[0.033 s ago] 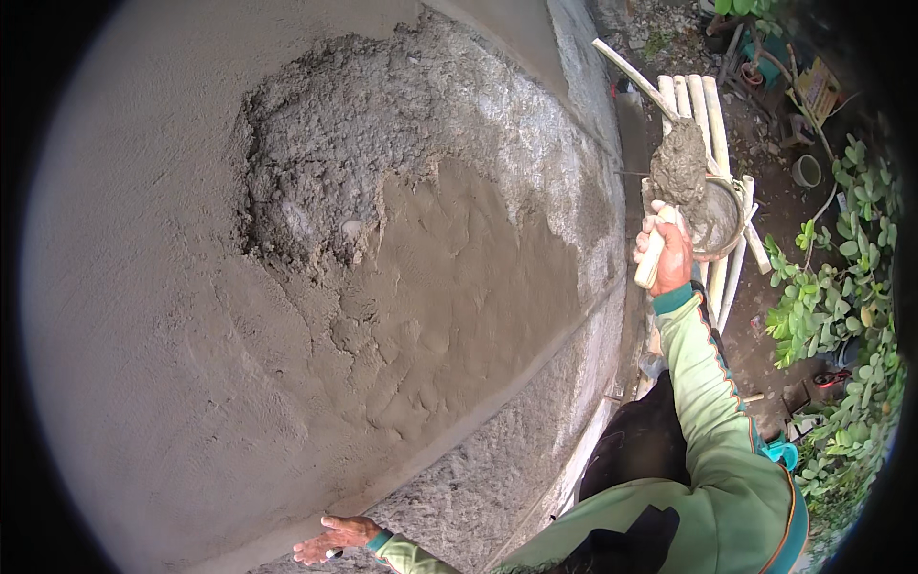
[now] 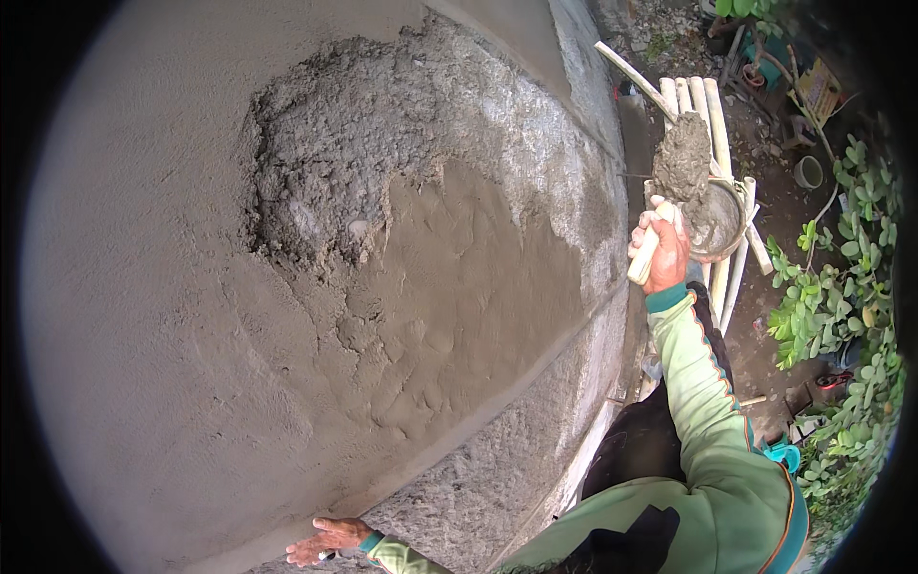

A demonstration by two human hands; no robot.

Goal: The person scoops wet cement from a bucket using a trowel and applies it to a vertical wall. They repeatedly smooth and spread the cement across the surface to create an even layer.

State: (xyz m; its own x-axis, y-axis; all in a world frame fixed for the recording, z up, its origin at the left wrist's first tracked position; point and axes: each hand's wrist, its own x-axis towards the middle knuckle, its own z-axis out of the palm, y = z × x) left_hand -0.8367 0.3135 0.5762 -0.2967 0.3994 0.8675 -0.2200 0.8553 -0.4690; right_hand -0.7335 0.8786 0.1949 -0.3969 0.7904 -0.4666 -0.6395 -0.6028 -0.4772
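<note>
My right hand [image 2: 662,251] is closed around the pale handle of a trowel. A heap of wet grey mortar [image 2: 683,158] covers the trowel's blade, hiding its shape. Just beyond that hand is a round bucket [image 2: 736,222] with more mortar in it. To the left spreads a wall with a smooth damp patch of fresh mortar [image 2: 469,297]. Above this patch lies a rough, bare hollow [image 2: 325,143]. Low on the left, my left hand [image 2: 330,540] is by the wall's lower edge, fingers stretched out and nothing held; whether it touches the wall I cannot tell.
Several bamboo poles [image 2: 717,124] form a platform under the bucket, and one pale stick [image 2: 631,77] juts toward the wall. Leafy branches [image 2: 813,306] crowd the right side. On the ground beyond stand a small pot [image 2: 808,172] and assorted clutter.
The view has shifted very slightly. My right hand with the loaded trowel is a touch nearer the wall relative to the bucket; my left hand is a little farther left.
</note>
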